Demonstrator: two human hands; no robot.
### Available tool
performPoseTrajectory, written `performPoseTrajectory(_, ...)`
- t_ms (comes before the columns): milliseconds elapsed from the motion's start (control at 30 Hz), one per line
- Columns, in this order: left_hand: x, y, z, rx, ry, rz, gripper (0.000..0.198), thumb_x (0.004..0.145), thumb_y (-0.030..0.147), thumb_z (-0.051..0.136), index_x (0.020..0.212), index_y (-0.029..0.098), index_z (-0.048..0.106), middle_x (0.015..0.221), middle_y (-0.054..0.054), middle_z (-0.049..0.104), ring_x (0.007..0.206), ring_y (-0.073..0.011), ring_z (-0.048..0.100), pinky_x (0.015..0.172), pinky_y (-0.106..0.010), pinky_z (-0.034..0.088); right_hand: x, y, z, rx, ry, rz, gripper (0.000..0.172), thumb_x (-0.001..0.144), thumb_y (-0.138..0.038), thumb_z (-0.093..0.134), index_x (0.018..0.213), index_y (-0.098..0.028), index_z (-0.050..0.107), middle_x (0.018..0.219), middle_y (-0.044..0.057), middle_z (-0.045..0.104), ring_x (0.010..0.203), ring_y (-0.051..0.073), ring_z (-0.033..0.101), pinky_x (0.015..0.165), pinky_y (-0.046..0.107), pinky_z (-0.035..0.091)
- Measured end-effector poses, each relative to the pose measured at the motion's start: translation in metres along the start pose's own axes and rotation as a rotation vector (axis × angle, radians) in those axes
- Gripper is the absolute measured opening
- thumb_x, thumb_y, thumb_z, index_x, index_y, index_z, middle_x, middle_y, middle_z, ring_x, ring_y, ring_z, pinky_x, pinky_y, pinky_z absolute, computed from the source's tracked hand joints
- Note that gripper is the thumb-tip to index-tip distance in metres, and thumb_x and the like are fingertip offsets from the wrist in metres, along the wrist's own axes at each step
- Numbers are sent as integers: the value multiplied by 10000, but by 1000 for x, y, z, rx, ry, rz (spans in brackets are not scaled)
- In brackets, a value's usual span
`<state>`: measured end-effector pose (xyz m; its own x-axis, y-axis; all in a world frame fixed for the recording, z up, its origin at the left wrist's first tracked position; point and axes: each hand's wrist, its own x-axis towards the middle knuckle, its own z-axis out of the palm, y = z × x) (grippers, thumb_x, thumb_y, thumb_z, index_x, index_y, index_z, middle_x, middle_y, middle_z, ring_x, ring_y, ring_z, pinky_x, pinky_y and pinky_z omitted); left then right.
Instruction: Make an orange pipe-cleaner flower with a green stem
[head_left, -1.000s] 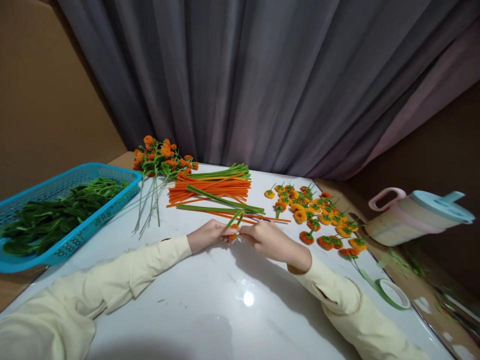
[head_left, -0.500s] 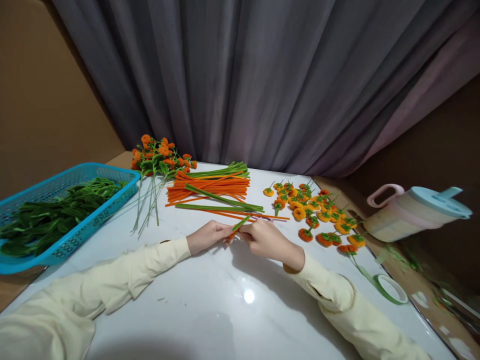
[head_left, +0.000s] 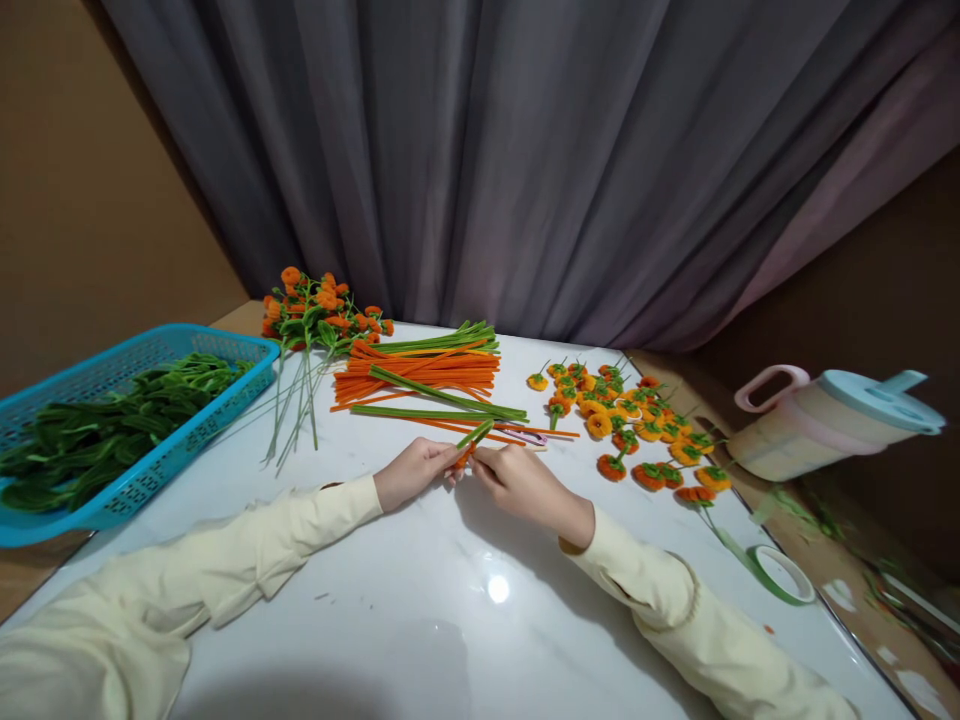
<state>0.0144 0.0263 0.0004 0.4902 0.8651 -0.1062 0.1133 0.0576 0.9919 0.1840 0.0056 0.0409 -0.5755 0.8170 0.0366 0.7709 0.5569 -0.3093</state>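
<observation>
My left hand (head_left: 415, 470) and my right hand (head_left: 519, 482) meet over the white table (head_left: 420, 600), fingertips pinched together. Between them they hold a short green pipe cleaner (head_left: 475, 434) with a bit of orange pipe cleaner (head_left: 464, 456) at its lower end. The green end sticks up and to the right. Just beyond the hands lies a pile of long orange and green pipe cleaners (head_left: 424, 378). Both arms wear cream sleeves.
A blue basket (head_left: 161, 460) of green leaf pieces sits at the left. Finished orange flowers on stems (head_left: 319, 318) lie at the back. Several small orange and yellow flower heads (head_left: 630, 425) lie to the right, with green tape (head_left: 780, 580) and a pink jug (head_left: 832, 420) nearby.
My right hand has drawn slightly left and toward me, and the green piece now tilts at a different angle. The left hand has hardly moved.
</observation>
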Motion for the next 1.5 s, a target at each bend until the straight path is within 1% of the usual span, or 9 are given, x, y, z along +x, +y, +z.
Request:
performPoseTrajectory(233,-4,2,1,54,0,107,482,787,566,481,558,145,529,571,7,494,580,-110,453,618,-237,380,1,-3,2,2,-11,52,232,883,-148,385,824,-150,609,718,52,638,584,126,526,562,225,280)
performPoseTrajectory(367,-5,4,0,118,22,149,479,784,566,470,547,151,504,565,13,467,583,-112,437,609,-237,375,2,-4,0,162,-52,100,293,896,-148,352,765,-153,615,692,37,647,608,125,556,600,214,334)
performPoseTrajectory(533,-5,7,3,157,37,125,480,795,571,430,579,149,506,611,10,468,596,-114,459,605,-237,405,4,1,-4,253,-98,103,314,887,-148,370,675,-152,600,657,39,640,636,143,565,641,226,378)
performPoseTrajectory(700,-4,5,5,204,54,136,454,824,525,415,595,147,518,647,7,462,626,-115,460,611,-230,410,6,9,-5,310,-162,52,347,905,-167,354,640,-149,579,631,32,614,586,128,541,613,224,394)
performPoseTrajectory(800,-4,3,4,229,44,161,438,838,504,408,622,145,538,661,9,465,624,-112,463,612,-229,396,8,15,-6,378,-216,21,379,927,-184,319,648,-145,573,644,28,615,591,117,547,609,213,415)
performPoseTrajectory(933,-5,3,3,265,65,158,450,852,490,391,582,149,503,623,15,450,600,-107,454,610,-232,373,10,21,-12,492,-271,-8,373,939,-209,307,719,-133,599,681,30,616,607,112,545,614,211,432)
performPoseTrajectory(1067,-6,4,3,226,57,124,445,846,501,396,603,145,507,616,14,459,571,-102,447,576,-231,364,11,24,-18,511,-269,-17,330,921,-249,371,767,-122,634,678,31,610,589,112,524,585,214,421)
performPoseTrajectory(1233,-5,4,3,201,55,128,446,837,509,410,587,149,497,596,21,453,560,-98,439,563,-223,358,11,22,-15,499,-232,-45,317,881,-185,407,668,-123,633,639,34,637,542,102,533,545,199,408)
performPoseTrajectory(1500,-7,2,3,344,87,225,440,866,450,378,588,150,539,631,11,456,603,-110,470,607,-227,384,12,20,-3,576,-176,-5,288,828,-85,388,634,-131,595,580,27,638,533,112,572,545,196,439)
